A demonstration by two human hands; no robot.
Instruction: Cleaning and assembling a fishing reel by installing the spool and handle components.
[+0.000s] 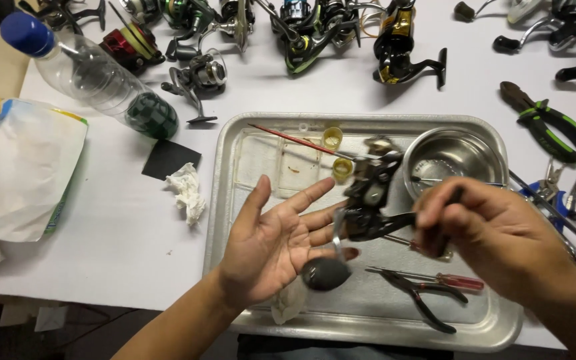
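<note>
My left hand (271, 243) lies palm up, fingers spread open, their tips under the black reel (368, 200), whose knob (325, 273) hangs by my palm. My right hand (485, 233) is curled shut around a thin dark tool (453, 197) aimed at the reel. Both hover above the metal tray (235, 140) on the bench (121, 233); pliers (421, 297) lie below.

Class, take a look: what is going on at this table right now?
A person works over a metal tray on a white table. The left hand is open, palm up, with a black fishing reel body resting at its fingertips and the reel's dark knob by the palm. The right hand grips a thin dark tool beside the reel. Pliers, a red screwdriver and a steel bowl lie in the tray; more reels line the table's far edge.
</note>
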